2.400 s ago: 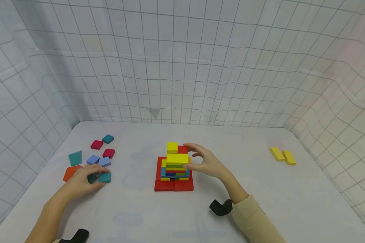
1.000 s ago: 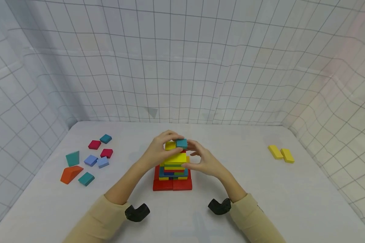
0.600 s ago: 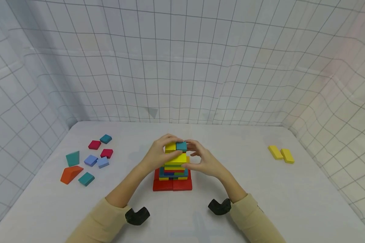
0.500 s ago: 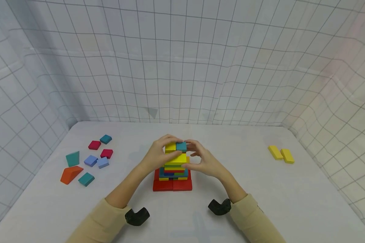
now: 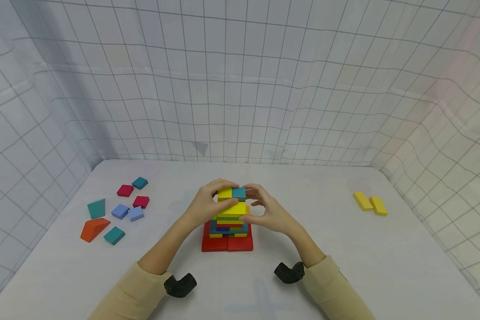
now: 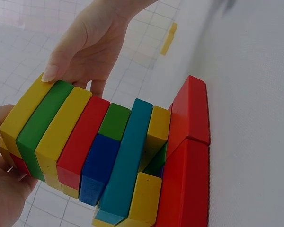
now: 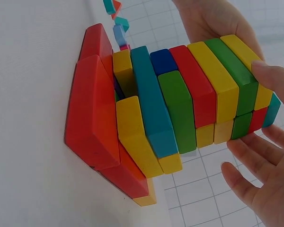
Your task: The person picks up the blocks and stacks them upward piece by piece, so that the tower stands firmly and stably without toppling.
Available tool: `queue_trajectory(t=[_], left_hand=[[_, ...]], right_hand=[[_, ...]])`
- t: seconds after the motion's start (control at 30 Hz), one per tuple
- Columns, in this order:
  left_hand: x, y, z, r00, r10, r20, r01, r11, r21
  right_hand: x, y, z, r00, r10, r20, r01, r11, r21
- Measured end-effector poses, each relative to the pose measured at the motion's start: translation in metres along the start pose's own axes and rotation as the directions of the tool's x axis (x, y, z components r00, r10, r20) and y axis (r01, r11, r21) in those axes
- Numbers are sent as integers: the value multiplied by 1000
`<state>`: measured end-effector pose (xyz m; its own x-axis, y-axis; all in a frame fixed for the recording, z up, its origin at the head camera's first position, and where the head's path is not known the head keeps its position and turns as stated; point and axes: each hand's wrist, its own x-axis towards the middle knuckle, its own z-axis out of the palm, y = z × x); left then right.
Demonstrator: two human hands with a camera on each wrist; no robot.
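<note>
A tower of coloured wooden blocks (image 5: 230,218) stands on red base blocks (image 5: 240,243) in the middle of the table. On top sit a yellow block (image 5: 225,194) and a teal block (image 5: 238,194), side by side. My left hand (image 5: 208,204) reaches over the top from the left and pinches the teal block between thumb in front and fingers behind. From the right, my right hand (image 5: 274,213) grips the upper tower. In the right wrist view its thumb (image 7: 274,78) presses the front yellow slab (image 7: 241,52), with fingers along the far side.
Several loose blocks lie at the left, including an orange wedge (image 5: 94,229), a teal block (image 5: 114,235), blue blocks (image 5: 120,211) and red blocks (image 5: 125,190). Two yellow blocks (image 5: 362,201) lie far right. A white gridded curtain (image 5: 240,89) surrounds the table.
My left hand has carried a teal block from the left group onto the tower and lowered it beside the top yellow block. My right hand has stayed at the tower.
</note>
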<state>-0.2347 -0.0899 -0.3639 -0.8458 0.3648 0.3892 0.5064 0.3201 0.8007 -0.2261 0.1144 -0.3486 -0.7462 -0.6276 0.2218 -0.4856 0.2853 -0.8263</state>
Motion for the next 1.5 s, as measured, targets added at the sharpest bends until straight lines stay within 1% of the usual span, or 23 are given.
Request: queue_trajectory(t=[0.03,0.17,0.23,0.3,0.37,0.47,0.57,0.6,0.67,0.73,0.8,0.87,0.97,1.03,1.07,1.13,1.23,1.27,1.3,1.33,1.4,1.5], left_hand=[[1,-6,1,1000,2,2,-2,1000,-13],[-1,-14,-4,999,35,-8,-35,999,-35],[-4,-18,-9,999,44,-31,-45,998,-32],[-10,-22,-18,997,44,-65,-44,999,1],[-19,-28,-28,995,20,-100,-15,998,53],[-37,-42,-47,989,-35,-145,56,988,142],[-58,-60,-70,982,-102,-157,134,969,206],[-65,-66,-78,981,-112,-160,147,963,227],[-79,-76,-95,979,-133,-153,172,945,277],[-92,-86,-110,979,-138,-151,183,922,341],[-104,-94,-122,980,-130,-150,182,892,414],[-114,-101,-132,981,-119,-152,179,856,485],[-124,-110,-140,983,-64,-169,152,802,577],[-127,-114,-143,983,-28,-181,136,776,616],[-128,-116,-144,983,-20,-184,133,766,629],[-129,-118,-145,982,-7,-186,128,753,645],[-130,-118,-144,981,-14,-192,137,751,646],[-130,-117,-144,981,-10,-195,136,753,643],[-129,-116,-143,980,0,-199,128,764,633],[-128,-115,-142,979,11,-205,121,776,620],[-124,-110,-137,974,35,-223,103,810,577],[-111,-96,-125,964,84,-251,46,880,472]], right_hand=[[0,0,0,1000,-1,0,1,1000,0],[-1,1,0,1000,2,-6,-2,1000,6],[-2,2,0,1000,6,-13,-6,1000,9],[-2,2,0,1000,11,-19,-10,1000,15],[-3,2,0,1000,17,-23,-17,1000,19],[-3,2,0,999,27,-24,-26,999,26],[-4,2,0,999,31,-25,-31,999,24],[-4,3,0,999,30,-26,-30,999,23],[-4,3,0,999,30,-29,-29,999,22],[-4,3,0,999,29,-30,-28,999,20],[-4,4,0,999,28,-28,-28,999,21],[-4,4,1,999,31,-25,-30,999,20],[-4,4,1,999,31,-21,-30,999,21],[-3,3,1,999,25,-23,-25,1000,19],[-3,3,1,999,22,-24,-22,1000,17],[-2,2,1,999,19,-26,-18,1000,14],[-2,1,1,999,21,-24,-21,1000,8],[-1,1,1,999,23,-22,-22,1000,9],[-1,1,1,999,24,-21,-24,1000,10],[-1,1,2,999,26,-20,-25,1000,10],[-1,1,2,999,27,-19,-27,1000,13],[-1,1,2,999,29,-19,-29,1000,13]])
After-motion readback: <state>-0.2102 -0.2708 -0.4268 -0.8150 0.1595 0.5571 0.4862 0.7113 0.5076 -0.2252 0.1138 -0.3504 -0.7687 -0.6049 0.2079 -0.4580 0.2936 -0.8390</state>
